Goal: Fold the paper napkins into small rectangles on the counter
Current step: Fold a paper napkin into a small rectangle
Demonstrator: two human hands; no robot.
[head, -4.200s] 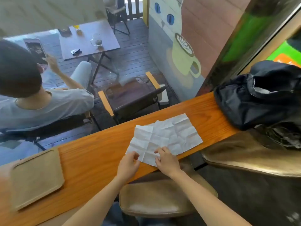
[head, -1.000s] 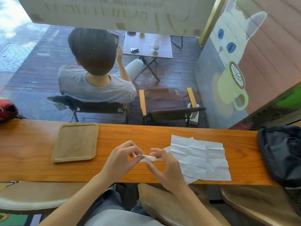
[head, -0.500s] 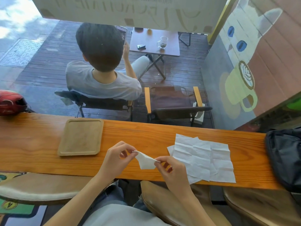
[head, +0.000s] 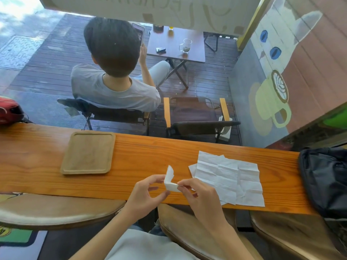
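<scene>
A small folded white napkin (head: 170,180) is held just above the front of the orange wooden counter (head: 150,152), one flap standing upright. My left hand (head: 148,194) pinches its left side and my right hand (head: 199,194) pinches its right end. To the right, unfolded creased white napkins (head: 229,177) lie flat and overlapping on the counter, their front edge reaching the counter's edge.
An empty wooden tray (head: 88,152) sits on the counter to the left. A black bag (head: 324,177) rests at the right end, a red object (head: 9,111) at the far left. Brown padded stools (head: 56,209) stand below. Beyond the glass a person (head: 112,72) sits in a chair.
Over four seconds I took one napkin off the flat pile and folded it small between both hands. In the last half second one flap has risen upright.
</scene>
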